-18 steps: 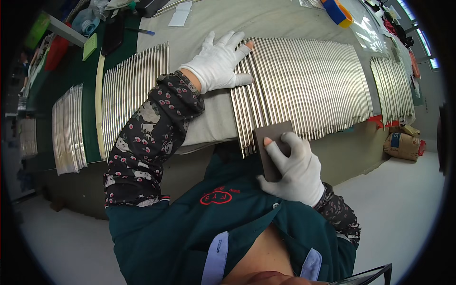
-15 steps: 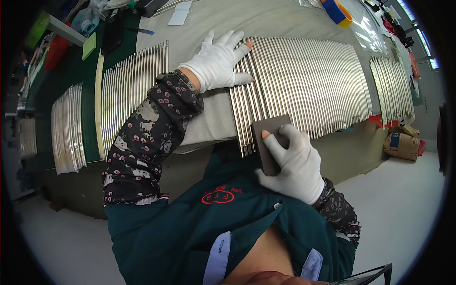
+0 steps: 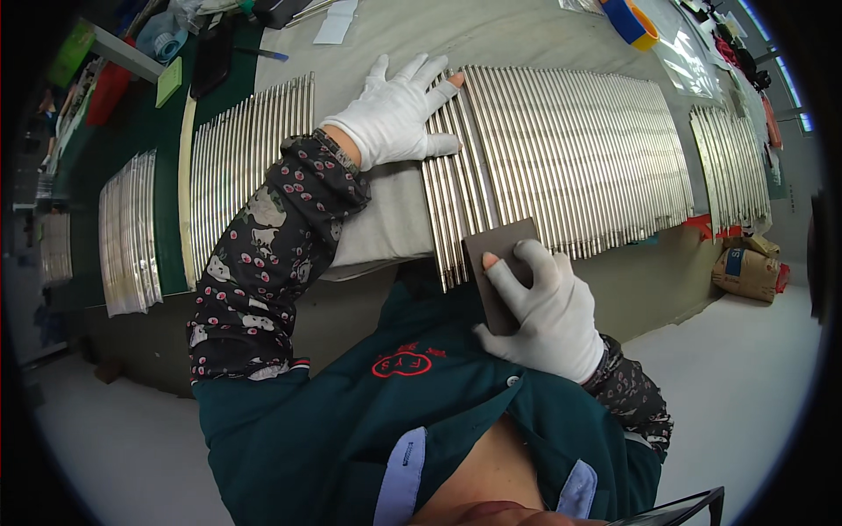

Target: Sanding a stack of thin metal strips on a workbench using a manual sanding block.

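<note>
A wide row of shiny metal rods (image 3: 579, 158) lies side by side on the cloth-covered table. My left hand (image 3: 390, 114), in a white glove with bare tips on thumb and forefinger, rests spread on the row's left end. Several rods (image 3: 443, 193) there are parted from the others by a narrow gap. In my right hand (image 3: 553, 316), gloved the same way, is a flat dark grey-brown rectangular block (image 3: 500, 238). It sits at the near ends of the rods by that gap; whether it touches them I cannot tell.
More rods (image 3: 250, 167) lie left of my arm beside a pale strip (image 3: 186, 193), with a wrapped bundle (image 3: 130, 232) farther left. Another rod group (image 3: 732, 167) is at the right. A blue and yellow tape roll (image 3: 630, 22) and a dark phone (image 3: 211, 61) sit toward the back.
The gap between the left few rods and the main row has widened, those rods shifting slightly left with my left hand. The block has dropped slightly nearer to me.
</note>
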### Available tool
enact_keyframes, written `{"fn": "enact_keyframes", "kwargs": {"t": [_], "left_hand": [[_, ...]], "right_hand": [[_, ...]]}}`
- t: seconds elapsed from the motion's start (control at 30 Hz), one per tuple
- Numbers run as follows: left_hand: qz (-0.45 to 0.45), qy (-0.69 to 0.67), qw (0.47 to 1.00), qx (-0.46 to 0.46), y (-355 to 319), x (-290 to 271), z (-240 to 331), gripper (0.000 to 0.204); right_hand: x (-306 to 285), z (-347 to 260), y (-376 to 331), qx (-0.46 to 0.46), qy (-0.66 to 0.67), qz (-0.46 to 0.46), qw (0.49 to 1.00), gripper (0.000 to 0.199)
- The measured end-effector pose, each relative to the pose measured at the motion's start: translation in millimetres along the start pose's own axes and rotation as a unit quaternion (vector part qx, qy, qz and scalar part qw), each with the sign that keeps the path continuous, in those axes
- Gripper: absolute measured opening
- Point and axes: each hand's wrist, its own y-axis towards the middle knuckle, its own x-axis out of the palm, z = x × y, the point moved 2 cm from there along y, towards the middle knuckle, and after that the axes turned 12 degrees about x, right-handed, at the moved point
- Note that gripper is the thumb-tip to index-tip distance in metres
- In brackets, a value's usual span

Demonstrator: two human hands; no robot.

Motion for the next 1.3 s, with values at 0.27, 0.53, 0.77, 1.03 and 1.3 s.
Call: {"fn": "enact_keyframes", "kwargs": {"t": [0.27,0.53,0.77,1.03,1.3], "left_hand": [[0.006,-0.036,0.999,-0.001,4.0,2.5,-1.0,0.087],[-0.009,-0.037,0.999,-0.005,2.4,-3.1,-0.9,0.088],[0.004,-0.044,0.999,-0.002,3.9,4.7,-2.1,0.088],[0.033,0.004,0.999,-0.002,21.5,0.3,13.0,0.091],[0.064,-0.001,0.998,-0.013,24.4,5.1,14.7,0.091]], "right_hand": [[1.0,3.0,3.2,0.004,-0.002,-0.012,1.000,0.068],[-0.8,3.8,1.2,-0.008,0.007,0.001,1.000,0.065],[-4.6,13.8,4.9,-0.014,0.041,0.004,0.999,0.069],[-13.1,22.8,-22.7,-0.003,0.004,0.055,0.998,0.075],[-9.7,11.0,-14.0,-0.047,-0.007,-0.004,0.999,0.073]]}}
